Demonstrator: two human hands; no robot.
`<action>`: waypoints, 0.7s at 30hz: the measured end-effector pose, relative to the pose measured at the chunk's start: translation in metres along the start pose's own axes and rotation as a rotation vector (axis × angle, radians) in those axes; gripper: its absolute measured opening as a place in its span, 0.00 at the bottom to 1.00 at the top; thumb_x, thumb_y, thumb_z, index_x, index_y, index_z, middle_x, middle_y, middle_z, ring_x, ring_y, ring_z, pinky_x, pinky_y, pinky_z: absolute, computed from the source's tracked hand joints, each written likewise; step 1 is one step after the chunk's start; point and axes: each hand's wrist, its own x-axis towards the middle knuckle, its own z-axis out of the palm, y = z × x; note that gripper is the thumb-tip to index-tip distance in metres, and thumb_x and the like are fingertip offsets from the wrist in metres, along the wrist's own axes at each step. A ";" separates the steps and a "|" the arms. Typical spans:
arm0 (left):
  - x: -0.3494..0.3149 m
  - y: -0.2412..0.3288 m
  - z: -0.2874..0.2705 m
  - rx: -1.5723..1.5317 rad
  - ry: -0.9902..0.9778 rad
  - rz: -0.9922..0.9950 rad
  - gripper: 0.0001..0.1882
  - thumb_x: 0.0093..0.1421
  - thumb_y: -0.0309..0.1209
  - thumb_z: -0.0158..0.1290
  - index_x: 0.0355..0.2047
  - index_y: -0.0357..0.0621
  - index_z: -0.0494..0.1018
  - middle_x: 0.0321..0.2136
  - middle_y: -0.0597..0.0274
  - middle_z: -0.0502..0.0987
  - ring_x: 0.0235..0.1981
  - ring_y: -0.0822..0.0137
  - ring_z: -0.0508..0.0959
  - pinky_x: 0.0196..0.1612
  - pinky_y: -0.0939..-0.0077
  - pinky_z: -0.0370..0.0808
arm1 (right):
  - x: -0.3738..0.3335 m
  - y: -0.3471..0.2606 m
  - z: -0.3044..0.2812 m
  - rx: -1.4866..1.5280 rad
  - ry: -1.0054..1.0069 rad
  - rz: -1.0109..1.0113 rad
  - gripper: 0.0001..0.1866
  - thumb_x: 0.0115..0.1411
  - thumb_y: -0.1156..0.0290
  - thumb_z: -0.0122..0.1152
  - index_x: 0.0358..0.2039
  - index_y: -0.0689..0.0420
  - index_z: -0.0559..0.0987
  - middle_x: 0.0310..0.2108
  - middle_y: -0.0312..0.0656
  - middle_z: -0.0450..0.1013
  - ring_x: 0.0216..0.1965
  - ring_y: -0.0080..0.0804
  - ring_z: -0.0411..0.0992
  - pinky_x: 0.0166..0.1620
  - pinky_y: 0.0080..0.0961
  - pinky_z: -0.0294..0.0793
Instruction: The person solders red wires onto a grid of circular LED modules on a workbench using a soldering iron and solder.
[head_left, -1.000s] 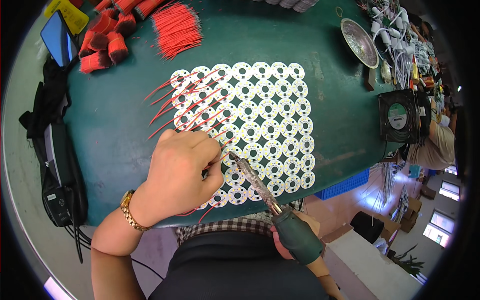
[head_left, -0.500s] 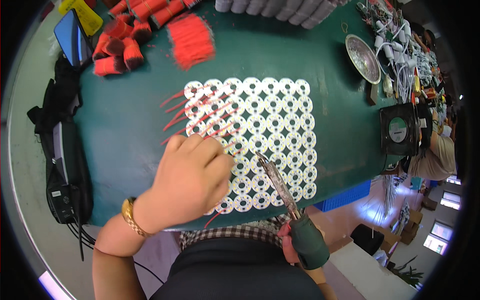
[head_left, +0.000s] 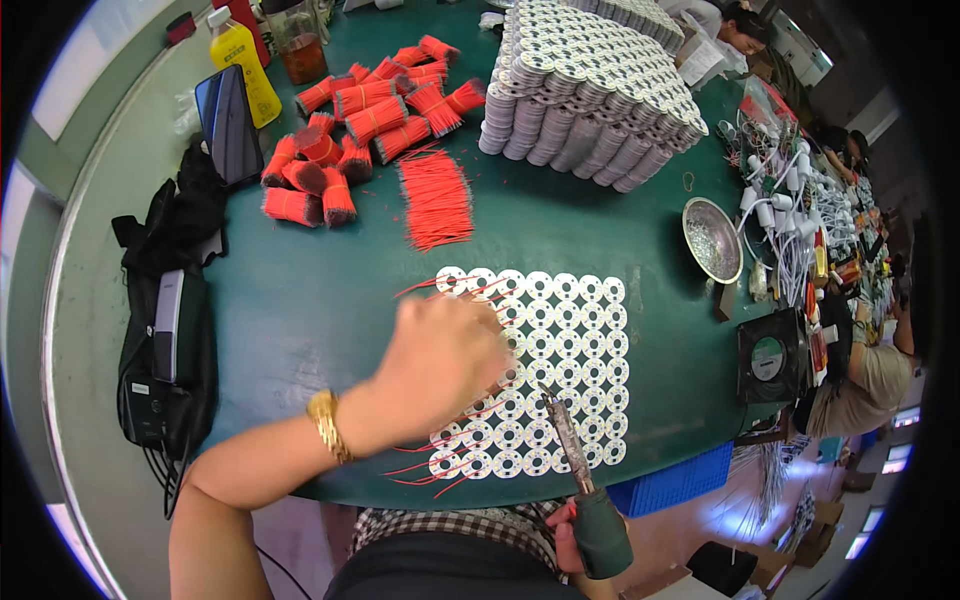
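A square grid of round white LED circuit boards point(head_left: 567, 345) lies on the green table, each with a dark centre hole. Thin red wires point(head_left: 418, 449) rest across its left columns, their ends sticking out past the left edge. My left hand point(head_left: 450, 350), a gold watch on the wrist, hovers over these left columns. Its fingers are curled together and slightly blurred; what they pinch is hidden. In my right hand point(head_left: 566, 540), low at the table's front edge, is a soldering iron point(head_left: 601, 530) with a green handle. Its tip points at the middle of the grid.
Loose red wires point(head_left: 437, 200) lie beyond the grid, beside bundled red wires point(head_left: 375, 118). Tall stacks of board panels point(head_left: 590, 110) stand at the back. A metal bowl point(head_left: 712, 240) and black fan point(head_left: 772, 360) are right; a phone point(head_left: 228, 125) and yellow bottle point(head_left: 243, 65) left.
The view has tilted up, showing more of the table's far side. My left hand has moved farther up the grid, uncovering wires on the near rows. The iron stays near the grid's middle.
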 end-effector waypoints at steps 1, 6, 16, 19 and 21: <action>0.012 -0.017 -0.004 0.041 0.078 -0.088 0.20 0.56 0.38 0.61 0.46 0.42 0.74 0.48 0.56 0.72 0.49 0.53 0.70 0.48 0.55 0.64 | -0.003 0.010 -0.002 0.045 -0.022 -0.027 0.18 0.59 0.79 0.57 0.50 0.67 0.73 0.29 0.44 0.74 0.27 0.32 0.75 0.32 0.29 0.78; 0.061 -0.090 0.007 0.479 0.259 -0.284 0.08 0.58 0.28 0.56 0.38 0.48 0.77 0.37 0.63 0.72 0.41 0.60 0.72 0.44 0.62 0.64 | -0.006 0.009 0.006 0.325 0.035 0.096 0.18 0.60 0.79 0.56 0.51 0.67 0.73 0.29 0.43 0.73 0.29 0.31 0.75 0.33 0.29 0.79; 0.066 -0.098 0.002 0.138 0.418 -0.306 0.05 0.56 0.30 0.61 0.32 0.44 0.80 0.32 0.59 0.76 0.37 0.58 0.77 0.40 0.61 0.73 | -0.004 0.005 -0.007 -0.028 -0.110 0.028 0.17 0.57 0.83 0.56 0.49 0.66 0.75 0.29 0.41 0.72 0.27 0.30 0.75 0.33 0.27 0.79; 0.062 -0.096 0.000 0.057 0.461 -0.270 0.05 0.57 0.27 0.61 0.32 0.39 0.79 0.32 0.55 0.78 0.36 0.55 0.79 0.41 0.64 0.75 | 0.004 -0.008 -0.007 -0.132 -0.084 -0.008 0.16 0.53 0.84 0.58 0.45 0.66 0.77 0.27 0.43 0.74 0.25 0.33 0.76 0.32 0.28 0.78; 0.056 -0.097 -0.001 0.022 0.520 -0.228 0.04 0.59 0.24 0.61 0.33 0.36 0.79 0.31 0.54 0.80 0.33 0.59 0.80 0.39 0.70 0.75 | 0.013 -0.016 -0.007 -0.076 -0.047 0.024 0.16 0.51 0.84 0.59 0.43 0.65 0.78 0.26 0.43 0.75 0.25 0.36 0.76 0.31 0.29 0.77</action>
